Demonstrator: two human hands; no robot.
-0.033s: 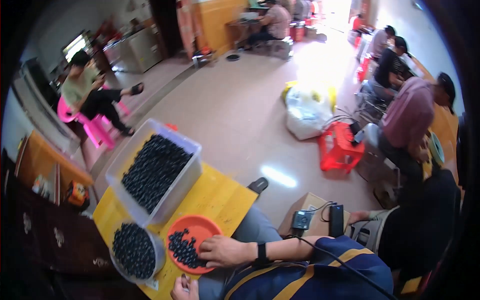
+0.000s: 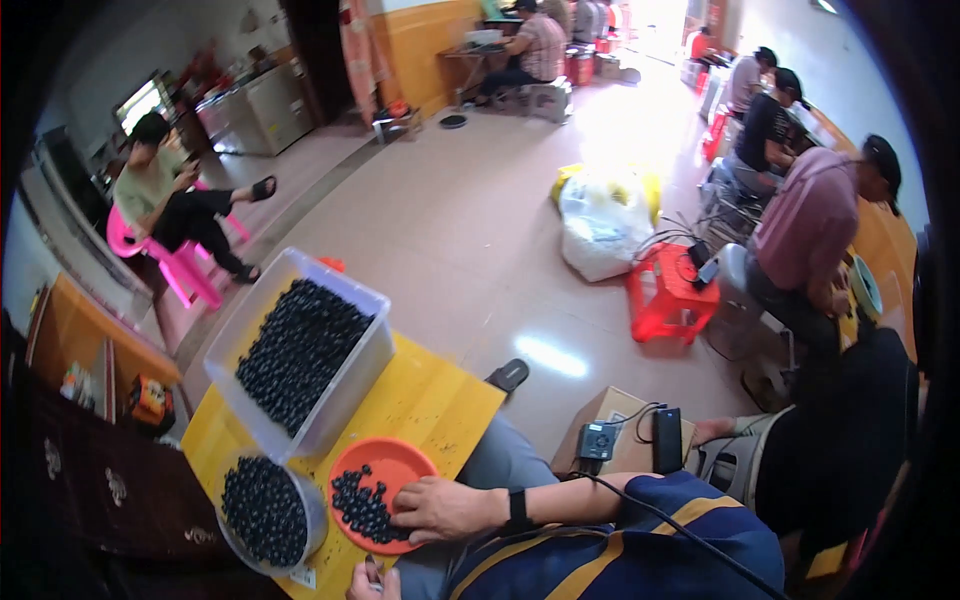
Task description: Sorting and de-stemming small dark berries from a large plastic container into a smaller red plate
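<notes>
My right hand (image 2: 440, 508), with a black band on the wrist, lies over the right side of a round orange plate (image 2: 408, 455). Its fingers are stretched out and slightly apart, fingertips touching small round black pieces (image 2: 360, 507) piled there. At the lower edge, beside the plate, my left hand (image 2: 372, 582) is closed in a pinch around something small that I cannot make out. Left of the plate stands a round clear tub (image 2: 316, 515) full of like black pieces. Behind it a large translucent bin (image 2: 375, 345) holds many more.
All these containers sit on a yellow table (image 2: 450, 385). To my right, a cardboard box (image 2: 615, 405) carries a small grey device and a black block with cables. Farther off are a red stool (image 2: 672, 295), a white bag (image 2: 605, 225) and several seated people.
The whole view has shifted slightly, so the scene sits a little farther left. Both hands keep about the same places at the plate and beside it.
</notes>
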